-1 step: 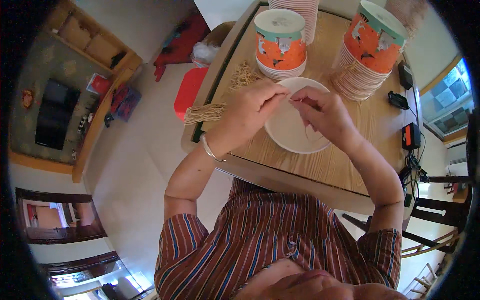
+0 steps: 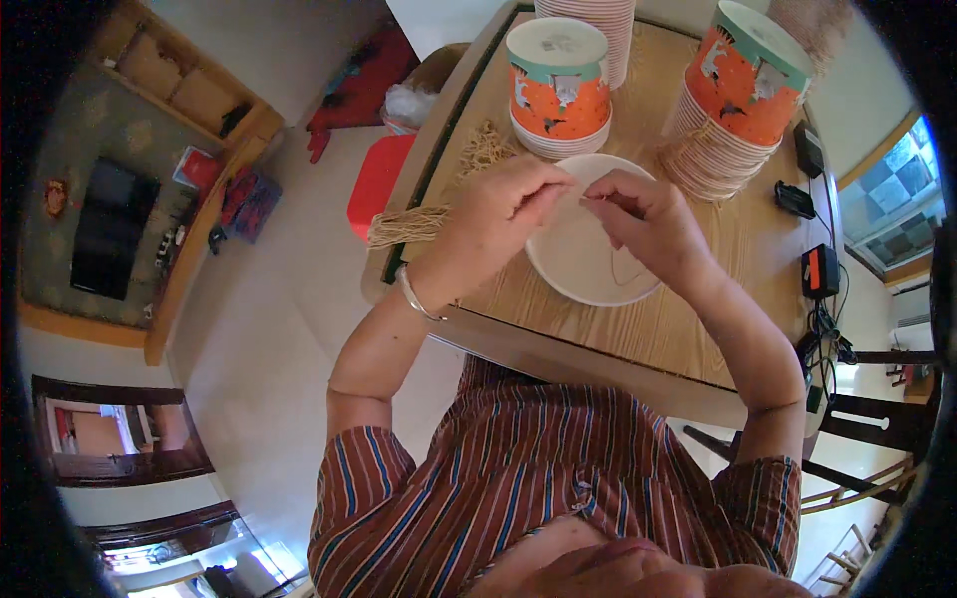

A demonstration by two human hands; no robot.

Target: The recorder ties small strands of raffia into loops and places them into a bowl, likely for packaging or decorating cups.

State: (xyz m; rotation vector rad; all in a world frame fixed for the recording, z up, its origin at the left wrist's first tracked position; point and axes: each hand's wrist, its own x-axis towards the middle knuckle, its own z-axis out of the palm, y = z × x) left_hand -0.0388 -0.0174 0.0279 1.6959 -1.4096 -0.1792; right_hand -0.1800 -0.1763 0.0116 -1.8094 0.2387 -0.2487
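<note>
Both my hands are raised over a round white paper tub (image 2: 578, 271), its wide face turned up toward me. My left hand (image 2: 510, 204), with a silver bangle at the wrist, is closed in a pinch; what lies between its fingertips is too small to make out. Just right of it, my right hand (image 2: 658, 221) pinches a thin tan cord (image 2: 618, 269), whose loop hangs down in front of the tub. A small gap separates the two sets of fingertips. Beside my left wrist lies a bundle of tan cords (image 2: 409, 227), with a looser tangle of cords (image 2: 485, 149) behind it.
Upside-down stacks of orange and green paper tubs (image 2: 560, 100) stand behind my hands. More tan cords drape over the right stack (image 2: 738, 100). Black devices and cables (image 2: 819, 274) line the wooden table's (image 2: 618, 344) right edge. A red stool (image 2: 371, 184) stands at its left.
The fingertips of my two hands have drawn slightly apart. The tub and the stacks have not visibly moved.
</note>
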